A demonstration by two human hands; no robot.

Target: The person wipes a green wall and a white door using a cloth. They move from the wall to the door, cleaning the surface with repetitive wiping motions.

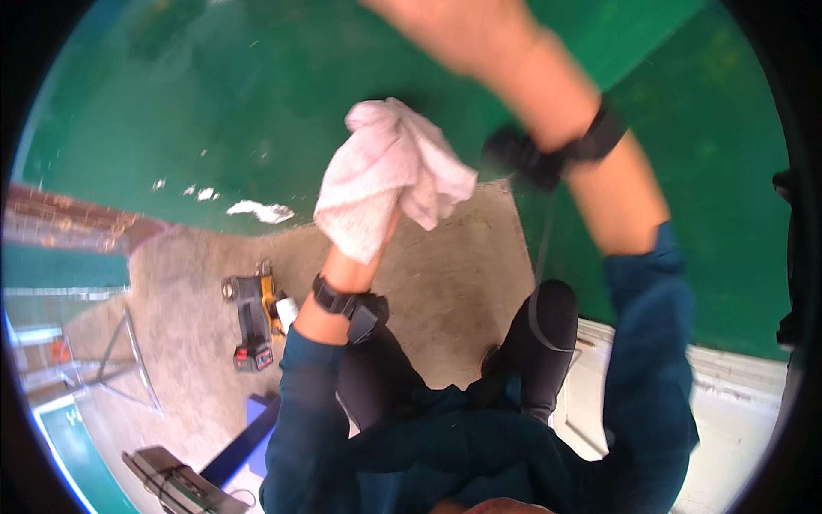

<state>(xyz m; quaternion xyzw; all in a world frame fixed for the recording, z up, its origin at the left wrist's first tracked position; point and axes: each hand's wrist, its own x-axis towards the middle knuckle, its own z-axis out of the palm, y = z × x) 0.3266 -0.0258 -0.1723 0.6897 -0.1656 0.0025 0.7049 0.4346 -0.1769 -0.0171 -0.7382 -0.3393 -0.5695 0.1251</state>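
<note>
A pale pink cloth point(392, 167) covers my left hand point(393, 221), hanging in folds over the fingers and down to the wrist. The hand appears to grip it, though the fingers are hidden beneath. Just beyond the cloth stands a green painted surface point(276, 141). My right hand point(462, 32) is raised in front of that surface, blurred, with its fingers cut off by the top edge of the view. What it touches or holds is not visible. Both wrists wear black straps with small devices.
A yellow-and-black cordless power tool point(253, 315) with a red-marked battery lies on the concrete floor point(456, 276) to my left. White bare patches point(262, 211) mark the green surface. A metal frame point(131, 360), a grey case point(176, 482) with a cord and a white panel point(732, 411) surround me.
</note>
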